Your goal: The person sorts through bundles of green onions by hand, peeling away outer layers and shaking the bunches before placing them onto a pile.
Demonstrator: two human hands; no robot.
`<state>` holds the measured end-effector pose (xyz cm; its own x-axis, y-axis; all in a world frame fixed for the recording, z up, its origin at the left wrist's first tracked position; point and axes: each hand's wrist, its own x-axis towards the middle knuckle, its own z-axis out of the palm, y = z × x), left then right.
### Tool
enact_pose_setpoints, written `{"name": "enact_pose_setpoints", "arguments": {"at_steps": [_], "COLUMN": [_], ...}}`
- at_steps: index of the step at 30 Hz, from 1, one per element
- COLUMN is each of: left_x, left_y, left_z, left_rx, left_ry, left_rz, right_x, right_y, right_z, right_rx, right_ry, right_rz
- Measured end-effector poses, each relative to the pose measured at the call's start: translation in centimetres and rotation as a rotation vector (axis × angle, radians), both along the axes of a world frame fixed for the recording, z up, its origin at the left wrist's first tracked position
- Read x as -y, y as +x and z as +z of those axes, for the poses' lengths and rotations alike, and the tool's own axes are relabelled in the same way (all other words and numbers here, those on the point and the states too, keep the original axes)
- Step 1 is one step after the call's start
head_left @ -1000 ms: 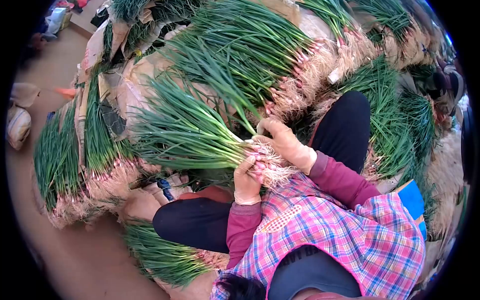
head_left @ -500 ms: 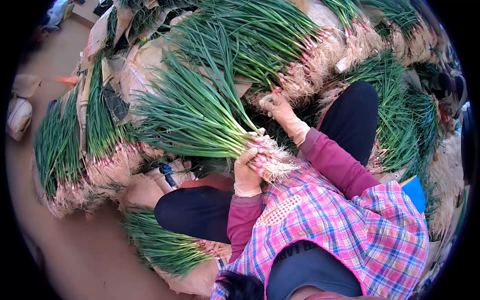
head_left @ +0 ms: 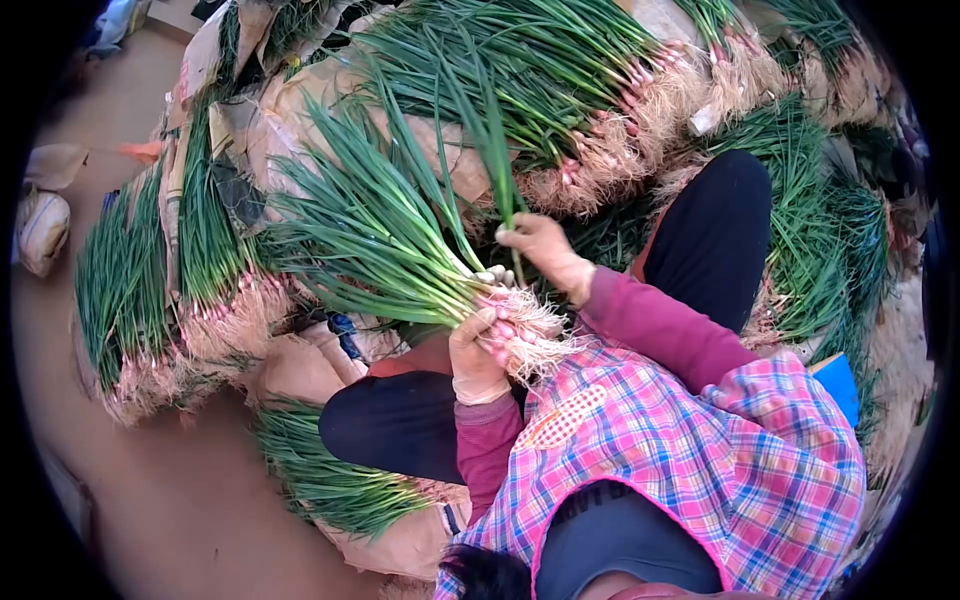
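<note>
My left hand (head_left: 477, 352), in a pale glove, is closed round a thick bunch of green onions (head_left: 400, 265) just above its pink bulbs. The bunch's leaves fan out to the upper left, and its roots point toward the plaid apron. Just above and to the right of the bulbs, my right hand (head_left: 545, 248), also gloved, pinches a few thin green stalks (head_left: 495, 150) near their lower end. Their leaves reach up over the large pile of onions (head_left: 560, 70).
Onion bundles wrapped in brown paper stand at the left (head_left: 205, 240). Another bundle (head_left: 335, 465) lies below my left knee, and more onions (head_left: 790, 220) lie right of my right knee. A blue object (head_left: 838, 388) is by the apron's right side.
My right hand has moved slightly down and left from the edge of the pile, and now has stalks in its fingers. My left hand still holds the bunch, a little further left.
</note>
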<state>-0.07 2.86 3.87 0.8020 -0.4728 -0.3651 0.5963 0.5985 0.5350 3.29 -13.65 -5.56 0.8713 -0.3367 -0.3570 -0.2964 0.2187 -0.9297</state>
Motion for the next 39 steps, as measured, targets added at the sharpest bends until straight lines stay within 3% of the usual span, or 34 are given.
{"name": "enact_pose_setpoints", "arguments": {"at_steps": [2,4,5,6,8,9,10,13,17,20,21,22,24,27,30,35,38,39], "left_x": [1.0,1.3,0.8,0.2,1.2,1.6,1.5,1.7,1.2,1.1,1.5,1.4,0.1,0.0,-0.5,-0.4,0.1,0.3], "left_y": [0.1,0.3,0.2,0.2,-0.1,-0.3,-0.3,-0.2,-0.4,-0.3,-0.6,-0.8,-0.5,-0.9,-0.8,-0.7,-0.8,-0.9], "left_z": [-0.7,-0.7,-2.1,-3.5,-0.8,0.1,-0.3,0.4,0.6,-0.5,0.5,1.2,0.3,-0.8,-2.1,-1.4,-1.8,-0.9], "left_rx": [0.05,-0.06,-0.077,-0.09,-0.097,-0.109,-0.101,-0.111,-0.128,-0.143,-0.17,-0.175,-0.042,-0.179,-0.241,-0.202,-0.136,-0.088], "left_ry": [0.039,0.038,-0.02,-0.077,-0.111,-0.155,-0.151,-0.11,-0.159,-0.132,-0.032,-0.046,0.042,-0.114,-0.214,-0.177,-0.097,-0.112], "left_rz": [-0.008,-0.097,-0.149,-0.197,-0.163,-0.123,-0.123,-0.038,-0.047,-0.088,-0.022,-0.013,-0.053,-0.032,-0.029,0.002,0.0,0.007], "right_x": [1.4,0.2,-0.4,-0.3,1.5,2.1,2.5,0.9,0.5,0.5,0.5,1.6,1.6,0.8,0.1,-0.6,0.6,2.1], "right_y": [-1.4,-1.8,-1.3,-1.0,0.2,0.8,1.8,1.9,0.8,0.4,0.6,-0.1,-0.2,0.3,-0.6,-0.3,0.4,0.9], "right_z": [3.1,7.5,5.6,7.4,4.8,4.3,3.8,2.2,3.5,2.9,3.1,6.2,5.6,4.3,5.7,6.1,4.0,1.9], "right_rx": [0.097,0.11,0.242,0.225,0.224,0.071,0.002,0.081,-0.032,0.064,0.05,0.087,0.299,0.409,0.239,0.165,-0.004,-0.015], "right_ry": [0.114,0.309,0.324,0.33,0.443,0.401,0.602,1.18,1.178,0.932,1.002,1.234,1.379,1.483,1.334,1.351,0.344,0.188], "right_rz": [-0.023,0.011,0.072,0.076,-0.014,0.036,0.313,0.484,0.299,0.267,0.225,0.324,0.417,0.478,0.327,0.239,0.093,0.033]}}
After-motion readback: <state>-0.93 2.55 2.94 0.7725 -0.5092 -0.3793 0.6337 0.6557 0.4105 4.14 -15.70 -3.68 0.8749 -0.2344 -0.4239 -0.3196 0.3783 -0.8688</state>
